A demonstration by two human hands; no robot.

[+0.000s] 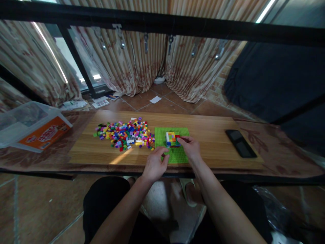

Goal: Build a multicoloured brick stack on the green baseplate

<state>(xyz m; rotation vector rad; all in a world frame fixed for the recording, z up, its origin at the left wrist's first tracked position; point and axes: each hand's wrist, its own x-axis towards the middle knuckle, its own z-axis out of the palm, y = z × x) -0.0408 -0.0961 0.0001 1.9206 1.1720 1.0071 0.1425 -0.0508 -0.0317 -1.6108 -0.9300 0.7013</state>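
Note:
A small structure of toy building bricks (171, 136), in white, yellow, orange, red and blue, stands on a green studded baseplate (175, 158). My right hand (191, 148) is at its right side, thumb and fingertips closed on a red brick (177, 136) at the edge. Whether that brick is pressed on or loose cannot be made out. Near the structure's front left corner, my left hand (155, 165) hovers over the baseplate's left edge. Its fingers are curved, with a gap between thumb and forefinger, and nothing shows between them.
Left of the baseplate lies a spread pile of many-coloured loose bricks (127, 133) on a wooden board (208, 132). A black phone (240, 143) rests at the board's right end. Beyond the left end stands a clear plastic box (38, 127) with an orange label. A dark bar (162, 23) crosses above.

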